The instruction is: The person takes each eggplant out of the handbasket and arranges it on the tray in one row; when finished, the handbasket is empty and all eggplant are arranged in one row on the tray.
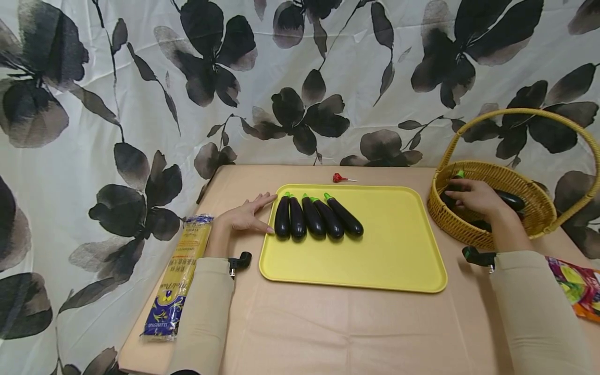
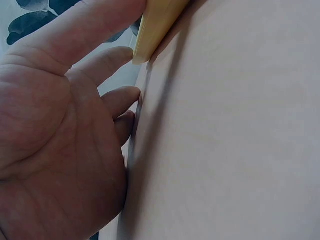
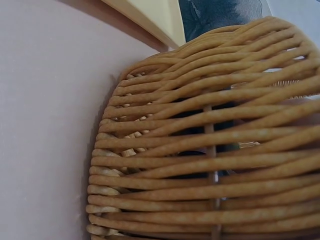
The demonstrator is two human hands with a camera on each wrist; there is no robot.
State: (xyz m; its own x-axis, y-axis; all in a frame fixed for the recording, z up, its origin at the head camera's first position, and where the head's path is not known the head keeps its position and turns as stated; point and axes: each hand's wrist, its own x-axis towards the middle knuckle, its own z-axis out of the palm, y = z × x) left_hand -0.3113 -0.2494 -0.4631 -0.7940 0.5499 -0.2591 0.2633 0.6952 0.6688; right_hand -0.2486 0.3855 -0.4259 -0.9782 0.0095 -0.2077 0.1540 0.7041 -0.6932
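Several dark, glossy eggplants (image 1: 314,217) lie side by side on the left part of a yellow tray (image 1: 389,250), green stem ends toward the back. My left hand (image 1: 246,214) rests at the tray's left edge with its fingers spread; in the left wrist view its fingertips are right at the tray's rim (image 2: 155,30). Inside a wicker basket (image 1: 487,242) on the right, my right hand (image 1: 478,198) grips an eggplant (image 1: 446,200) whose green tip shows above the fingers. Another eggplant (image 1: 511,199) lies behind that hand. The basket's woven side (image 3: 200,165) mostly hides the right hand in its wrist view.
A spaghetti packet (image 1: 175,281) lies beside my left forearm. A colourful bag (image 1: 578,286) is next to my right sleeve. Behind the tray lies a small red object with a thin metal tip (image 1: 339,178). The basket's tall handle (image 1: 520,111) arches above it; a floral curtain (image 1: 262,78) hangs behind.
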